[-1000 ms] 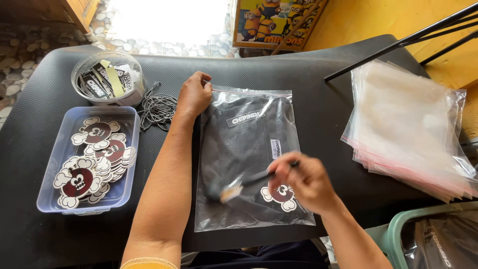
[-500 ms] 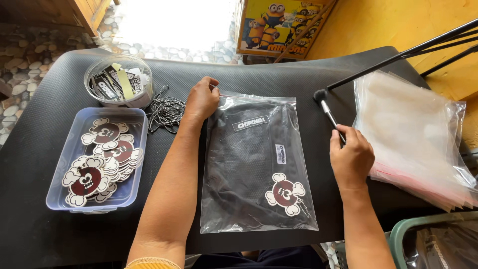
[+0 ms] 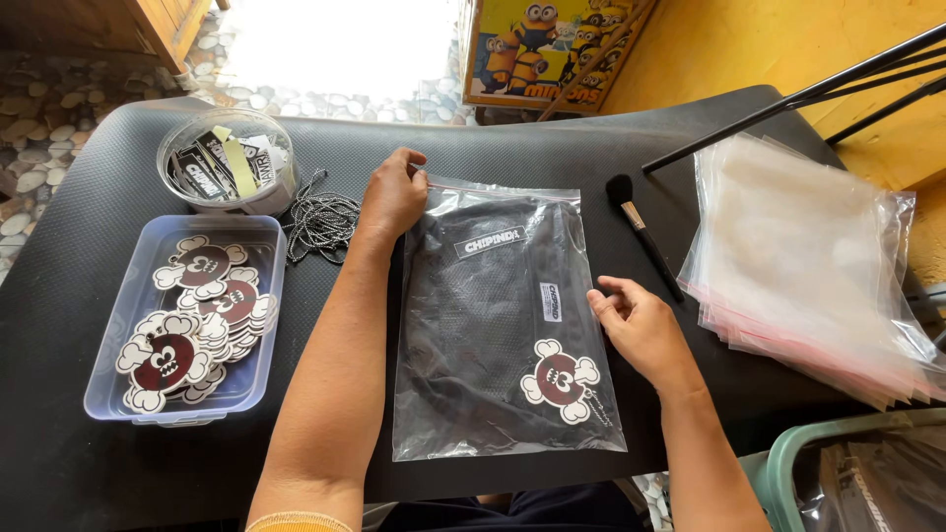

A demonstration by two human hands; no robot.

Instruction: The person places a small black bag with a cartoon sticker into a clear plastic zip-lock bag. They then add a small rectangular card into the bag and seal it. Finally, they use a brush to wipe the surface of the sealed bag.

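Observation:
A clear zip bag [image 3: 498, 325] with a folded black garment and a skull-shaped sticker inside lies flat on the black table [image 3: 69, 296]. My left hand [image 3: 392, 195] pinches the bag's top left corner at the zip strip. At the bag's right edge rests my right hand [image 3: 641, 330], fingers loosely curled and holding nothing. A black brush [image 3: 642, 232] lies on the table just beyond that hand, apart from it.
A clear plastic tray [image 3: 187, 320] of skull stickers sits at the left. Behind it stand a round tub of labels [image 3: 229, 172] and a heap of black-and-white cord [image 3: 320, 222]. A stack of empty zip bags [image 3: 818, 276] lies at the right, a green bin [image 3: 847, 473] below.
My right hand carried the brush from over the bag to the right, laid it on the table, then came back to the bag's right edge. My left hand stayed at the top corner.

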